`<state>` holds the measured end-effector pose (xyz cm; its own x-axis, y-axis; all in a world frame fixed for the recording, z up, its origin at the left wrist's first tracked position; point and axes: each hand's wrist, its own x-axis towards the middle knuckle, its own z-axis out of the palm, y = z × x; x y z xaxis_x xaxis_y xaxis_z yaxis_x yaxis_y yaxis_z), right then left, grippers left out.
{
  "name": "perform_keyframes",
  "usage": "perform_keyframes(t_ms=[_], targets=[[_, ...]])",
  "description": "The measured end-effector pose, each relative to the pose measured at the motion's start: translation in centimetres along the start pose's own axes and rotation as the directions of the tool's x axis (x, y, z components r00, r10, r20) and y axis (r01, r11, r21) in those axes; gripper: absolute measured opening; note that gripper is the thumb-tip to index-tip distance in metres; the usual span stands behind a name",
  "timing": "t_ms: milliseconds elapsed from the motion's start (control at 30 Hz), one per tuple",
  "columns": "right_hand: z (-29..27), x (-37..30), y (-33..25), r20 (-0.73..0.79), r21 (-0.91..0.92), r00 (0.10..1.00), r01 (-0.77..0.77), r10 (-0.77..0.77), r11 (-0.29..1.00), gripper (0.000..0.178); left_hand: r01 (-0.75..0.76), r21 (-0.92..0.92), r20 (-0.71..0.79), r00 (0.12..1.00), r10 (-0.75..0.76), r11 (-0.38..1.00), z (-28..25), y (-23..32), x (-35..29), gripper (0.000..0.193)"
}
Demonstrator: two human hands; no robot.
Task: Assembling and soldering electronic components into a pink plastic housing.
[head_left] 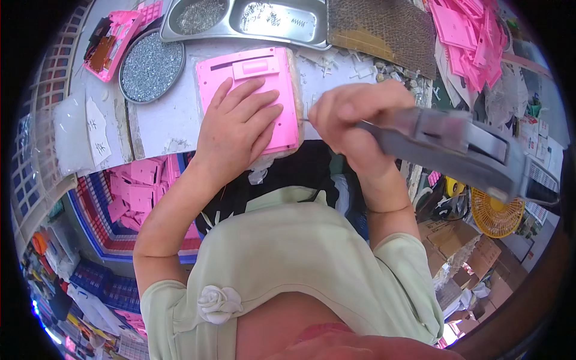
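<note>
A flat pink plastic casing [290,96] with a raised tab and a dark slot lies on a pale, plastic-wrapped pad on the worktable. My left hand [233,129] rests flat on top of it, fingers spread. In my right hand [363,120] is a grey electric screwdriver [459,144], fingers wrapped around its front end. It lies nearly level, its thin bit pointing left at the casing's right edge. Motion blurs the hand and tool, so I cannot tell whether the bit touches the casing.
Screws fill a round dish [181,77] at the left. Behind the casing stands a metal tray [321,36] with screws and springs. Small white parts [360,67] lie beyond my right hand. Pink pieces are piled at the far right [474,42] and in a crate [99,231] below.
</note>
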<state>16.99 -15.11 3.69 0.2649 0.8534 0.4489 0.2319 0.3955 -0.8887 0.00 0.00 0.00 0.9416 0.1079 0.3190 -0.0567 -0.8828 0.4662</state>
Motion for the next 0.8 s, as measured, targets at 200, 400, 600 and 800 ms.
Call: perform_keyframes(t_ms=[200, 400, 600, 800], targets=[[1.5, -0.4, 0.6, -0.13, -0.025, 0.991, -0.01, 0.007, 1.0, 0.034, 0.025, -0.065, -0.065, 0.997, -0.029, 0.998, -0.3, -0.7, 0.2, 0.032], [0.4, 2.4, -3.0, -0.295, 0.336, 0.955, 0.111, -0.007, 0.935, 0.035, 0.056, 0.216, -0.121, 0.992, -0.03, 0.975, -2.4, -5.0, 3.0, 0.033], [-3.6, 2.8, -4.7, -0.241, 0.3, 0.965, 0.176, -0.104, 0.938, 0.039, 0.317, -0.416, -0.609, 0.599, -0.52, 0.852, -7.8, -6.5, -14.7, 0.037], [-3.2, 3.9, -3.2, -0.238, 0.328, 0.971, 0.111, -0.031, 0.938, 0.038, -0.171, -0.981, 0.161, -0.454, -0.876, -0.092, -0.6, -6.5, -42.5, 0.035]])
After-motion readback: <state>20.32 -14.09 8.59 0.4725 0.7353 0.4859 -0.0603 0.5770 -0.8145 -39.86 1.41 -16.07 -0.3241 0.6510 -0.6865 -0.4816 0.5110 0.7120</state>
